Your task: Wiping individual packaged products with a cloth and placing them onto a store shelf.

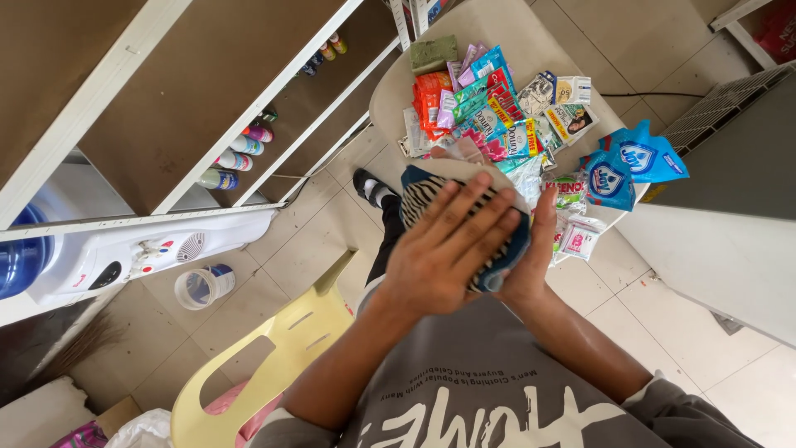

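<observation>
At frame centre, the left hand (452, 249) lies flat, fingers spread, on a striped cloth bundle (431, 189), pressing it against the right hand (531, 253) cupped beneath. Above, a beige table (394, 95) carries assorted sachets (497, 108); a yellow chair (282, 348) stands lower left.

The striped cloth (431, 192) is mostly covered by the left hand (448, 249), and the right hand (535, 249) is half behind it. The small packets (497, 108) overlap too tightly to count. The water dispenser (124, 257) runs off the left edge.
</observation>
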